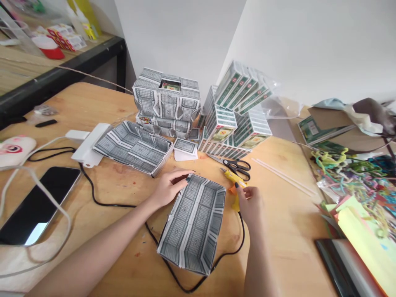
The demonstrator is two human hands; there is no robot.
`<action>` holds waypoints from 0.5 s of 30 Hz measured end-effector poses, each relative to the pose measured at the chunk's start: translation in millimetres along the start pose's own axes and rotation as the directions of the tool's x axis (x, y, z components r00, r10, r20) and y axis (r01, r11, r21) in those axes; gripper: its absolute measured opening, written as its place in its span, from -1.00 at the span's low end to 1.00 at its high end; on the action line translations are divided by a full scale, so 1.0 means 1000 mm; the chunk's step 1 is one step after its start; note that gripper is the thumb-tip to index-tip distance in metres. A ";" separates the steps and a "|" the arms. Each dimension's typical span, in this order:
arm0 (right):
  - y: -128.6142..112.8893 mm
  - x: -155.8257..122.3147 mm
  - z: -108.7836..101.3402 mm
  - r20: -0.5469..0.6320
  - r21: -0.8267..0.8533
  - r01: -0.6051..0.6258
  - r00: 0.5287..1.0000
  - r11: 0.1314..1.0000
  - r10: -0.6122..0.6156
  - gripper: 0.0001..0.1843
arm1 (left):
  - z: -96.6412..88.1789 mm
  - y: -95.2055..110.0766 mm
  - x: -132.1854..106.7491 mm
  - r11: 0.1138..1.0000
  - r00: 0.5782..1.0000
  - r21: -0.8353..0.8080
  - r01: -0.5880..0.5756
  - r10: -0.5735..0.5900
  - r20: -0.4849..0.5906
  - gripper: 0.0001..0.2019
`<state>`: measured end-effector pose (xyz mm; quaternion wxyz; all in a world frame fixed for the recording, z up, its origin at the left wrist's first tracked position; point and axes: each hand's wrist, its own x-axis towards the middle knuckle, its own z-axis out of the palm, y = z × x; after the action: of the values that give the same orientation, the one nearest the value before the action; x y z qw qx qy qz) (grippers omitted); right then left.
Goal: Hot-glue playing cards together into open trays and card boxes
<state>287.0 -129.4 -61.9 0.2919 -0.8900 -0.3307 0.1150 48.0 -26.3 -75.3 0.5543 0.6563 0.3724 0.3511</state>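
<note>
the tabletop (102,181) is pale wood. on it, right in front of me, lies the paper tray (193,225), folded from grey patterned sheets, open side up and turned a little askew, with a black cord (123,205) running under it.

my left forearm comes in low from the near left, and my left hand (168,187) rests palm down on the tray's far left corner. the fingers are lightly bent and draped over the rim; the grip is loose and open, clasping nothing.

my right forearm rises from the near edge, just right of the tray. my right hand (250,204) is tipped forward onto the yellow glue gun (232,177), which lies on the tabletop just beside the tray's far right corner. a fingertip touches the gun's body and the handle disappears under my palm. whether the grip has closed around it i cannot tell.

the scissors (238,167) lie just beyond the glue gun, blades pointing left.
</note>
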 end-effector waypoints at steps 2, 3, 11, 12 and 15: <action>0.011 -0.002 0.009 -0.030 -0.110 0.023 0.999 0.994 -0.027 -0.53 | -0.001 0.000 0.000 1.000 1.000 -0.001 -0.009 0.009 0.010 -0.71; 0.015 -0.004 0.013 -0.048 -0.153 0.038 0.998 0.988 -0.045 -0.51 | -0.002 0.001 0.001 1.000 1.000 -0.005 -0.007 0.008 0.017 -0.71; 0.008 -0.015 0.022 -0.072 -0.263 -0.051 0.997 0.963 0.033 -0.44 | -0.003 0.001 0.000 0.999 0.999 -0.022 0.032 -0.032 0.013 -0.70; 0.005 -0.015 0.021 -0.060 -0.259 -0.057 0.997 0.964 0.043 -0.45 | -0.002 0.001 0.000 0.999 0.999 -0.021 0.030 -0.030 0.012 -0.70; -0.002 -0.015 0.015 -0.022 -0.236 -0.097 0.995 0.967 0.095 -0.48 | -0.002 0.000 -0.001 1.000 1.000 -0.021 0.014 -0.013 0.012 -0.72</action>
<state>268.7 -131.1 -72.7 0.1794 -0.9340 -0.2972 0.0841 46.3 -26.2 -75.1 0.5657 0.6502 0.3698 0.3472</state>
